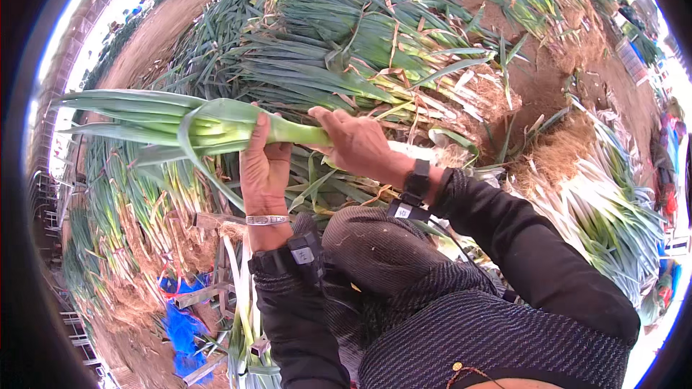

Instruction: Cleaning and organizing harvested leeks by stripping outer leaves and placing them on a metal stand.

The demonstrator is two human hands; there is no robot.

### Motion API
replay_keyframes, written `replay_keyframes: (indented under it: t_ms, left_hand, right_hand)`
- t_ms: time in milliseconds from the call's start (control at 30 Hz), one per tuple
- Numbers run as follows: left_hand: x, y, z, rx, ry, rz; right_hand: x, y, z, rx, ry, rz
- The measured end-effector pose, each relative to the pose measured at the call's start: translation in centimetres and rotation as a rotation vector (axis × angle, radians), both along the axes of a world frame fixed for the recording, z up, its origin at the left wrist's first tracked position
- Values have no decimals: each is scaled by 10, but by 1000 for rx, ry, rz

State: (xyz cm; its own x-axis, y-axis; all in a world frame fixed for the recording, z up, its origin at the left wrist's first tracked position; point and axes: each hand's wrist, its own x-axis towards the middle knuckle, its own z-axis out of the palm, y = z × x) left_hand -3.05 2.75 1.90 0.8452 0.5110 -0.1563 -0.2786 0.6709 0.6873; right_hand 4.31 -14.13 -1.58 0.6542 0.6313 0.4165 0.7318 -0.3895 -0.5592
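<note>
A thick leek (223, 124) lies sideways across both my hands, its broad green leaves fanning out to the left. Around the upper stem, where the leaves begin, my left hand (265, 162) is closed, palm up beneath it. My right hand (357, 142) grips the paler stem further right, fingers curled over it. Past my right wrist a whitish root end (448, 155) shows; whether it belongs to this leek I cannot tell. One long leaf bends down from the leek beside my left wrist.
Ahead spreads a big heap of leeks (324, 43), roots to the right. Other piles lie at the left (144, 209), the far right (540, 0) and the right, where white-stemmed leeks (598, 209) show. A blue plastic sheet (184, 335) and a metal frame (205, 293) are low on the left.
</note>
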Motion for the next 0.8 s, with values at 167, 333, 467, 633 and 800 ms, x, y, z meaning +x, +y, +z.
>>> replay_keyframes:
  t_ms: [167,333,467,633,800]
  left_hand:
    - [-3,-10,8,18,-79,-28]
    - [10,-23,3,103,-139,2]
    - [10,-34,4,180,-41,203]
    - [0,-34,28,195,-110,160]
    - [-14,-7,30,139,-150,134]
  right_hand:
    - [-21,18,-3,20,168,26]
    - [-19,39,-3,91,279,40]
    - [-22,24,-29,167,403,111]
    - [-4,-23,-94,-16,258,134]
    - [-1,-65,-120,-111,422,90]
